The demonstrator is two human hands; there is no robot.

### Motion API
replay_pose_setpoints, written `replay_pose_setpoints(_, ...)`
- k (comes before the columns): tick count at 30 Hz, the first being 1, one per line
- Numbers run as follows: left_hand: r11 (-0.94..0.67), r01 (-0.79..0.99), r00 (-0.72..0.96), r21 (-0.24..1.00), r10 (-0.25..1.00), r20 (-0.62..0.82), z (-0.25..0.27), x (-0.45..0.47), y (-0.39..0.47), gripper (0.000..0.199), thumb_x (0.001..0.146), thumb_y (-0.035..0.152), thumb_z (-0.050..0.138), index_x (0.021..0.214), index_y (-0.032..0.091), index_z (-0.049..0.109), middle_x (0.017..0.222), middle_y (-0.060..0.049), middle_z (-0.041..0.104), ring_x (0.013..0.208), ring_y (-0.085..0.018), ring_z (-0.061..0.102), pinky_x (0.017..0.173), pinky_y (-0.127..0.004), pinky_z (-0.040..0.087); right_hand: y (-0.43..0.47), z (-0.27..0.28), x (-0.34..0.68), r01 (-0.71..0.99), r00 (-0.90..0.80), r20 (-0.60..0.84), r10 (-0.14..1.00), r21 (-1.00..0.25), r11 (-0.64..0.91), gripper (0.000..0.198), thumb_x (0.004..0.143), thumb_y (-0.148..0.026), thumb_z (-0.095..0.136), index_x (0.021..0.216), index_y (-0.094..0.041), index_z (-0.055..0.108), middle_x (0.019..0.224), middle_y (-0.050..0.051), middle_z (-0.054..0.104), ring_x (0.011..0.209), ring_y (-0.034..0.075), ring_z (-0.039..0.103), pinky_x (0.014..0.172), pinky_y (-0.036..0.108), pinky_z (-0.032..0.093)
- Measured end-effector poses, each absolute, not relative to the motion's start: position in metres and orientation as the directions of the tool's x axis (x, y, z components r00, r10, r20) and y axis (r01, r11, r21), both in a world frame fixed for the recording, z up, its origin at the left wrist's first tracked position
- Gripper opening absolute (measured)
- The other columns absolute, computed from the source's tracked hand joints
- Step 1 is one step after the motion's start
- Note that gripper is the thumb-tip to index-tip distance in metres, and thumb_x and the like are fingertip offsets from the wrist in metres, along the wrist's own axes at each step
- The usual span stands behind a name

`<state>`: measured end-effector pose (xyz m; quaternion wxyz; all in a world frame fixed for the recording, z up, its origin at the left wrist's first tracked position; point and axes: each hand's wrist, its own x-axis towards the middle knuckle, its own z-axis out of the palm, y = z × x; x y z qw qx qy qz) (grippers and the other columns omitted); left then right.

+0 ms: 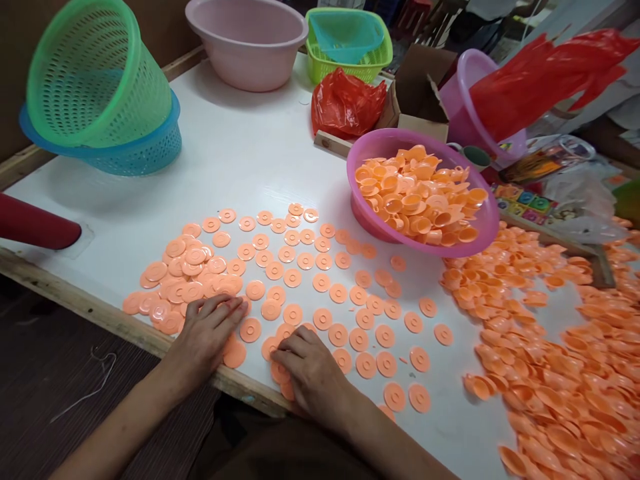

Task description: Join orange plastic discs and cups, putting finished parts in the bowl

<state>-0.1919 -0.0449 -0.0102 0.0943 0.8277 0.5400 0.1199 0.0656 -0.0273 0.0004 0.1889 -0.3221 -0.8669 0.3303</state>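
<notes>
Small round orange toy saucers (293, 278), each with a ring in the middle, lie spread across the white table, most of them singly. My left hand (207, 333) rests palm down at the edge of a heap of saucers (193, 270), its fingers stretched over some of them. My right hand (310, 370) is lower on the table by the front edge. Its fingers are bent and touch a few overlapping saucers (280, 370); the palm side is hidden. To the right of the saucers stands a pink-purple basin (357, 210) filled with orange toy cups and similar pieces (415, 193).
A large pile of orange toy pieces (555, 373) covers the right side. Behind stand stacked green (150, 100) and blue baskets (145, 157), a pale pink basin (250, 57), a red plastic bag (347, 103) and a cardboard box (425, 100). A red post (40, 223) is at left.
</notes>
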Motion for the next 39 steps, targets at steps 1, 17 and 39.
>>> replay_pose_setpoints(1,-0.418,0.861,0.410,0.289,0.908,0.092,-0.010,-0.191,-0.045,0.051,0.087,0.003,0.045,0.134,0.022,0.052,0.132,-0.012,0.063,0.124,-0.032,0.049,0.092,-0.047,0.034,-0.027,0.001,0.069,0.437,-0.683,0.128,0.719,-0.717,0.543,0.030,0.080,-0.001,0.046,0.096,-0.018,0.066,0.084,0.007,0.062,0.081,0.021,0.046,0.072,0.035,0.042)
replay_pose_setpoints(17,-0.427,0.817,0.417,0.388,0.902,0.113,0.003,-0.176,-0.047,0.034,0.091,0.006,0.046,0.117,0.021,0.061,0.120,-0.009,0.068,0.115,-0.028,0.053,0.092,-0.046,0.035,-0.018,0.007,0.053,0.521,-0.650,0.088,0.755,-0.672,0.527,0.034,0.085,0.001,0.048,0.105,-0.019,0.067,0.093,0.007,0.055,0.085,0.020,0.046,0.071,0.031,0.041)
replay_pose_setpoints(39,-0.375,0.847,0.350,0.377,0.927,0.134,0.012,-0.170,-0.001,0.016,0.094,0.017,0.052,0.092,0.023,0.067,0.105,-0.004,0.070,0.101,-0.024,0.058,0.085,-0.042,0.030,0.014,0.010,0.032,0.568,-0.602,-0.031,0.798,-0.719,0.401,0.024,0.076,0.001,0.055,0.086,-0.020,0.057,0.088,0.003,0.059,0.084,0.019,0.049,0.073,0.031,0.041)
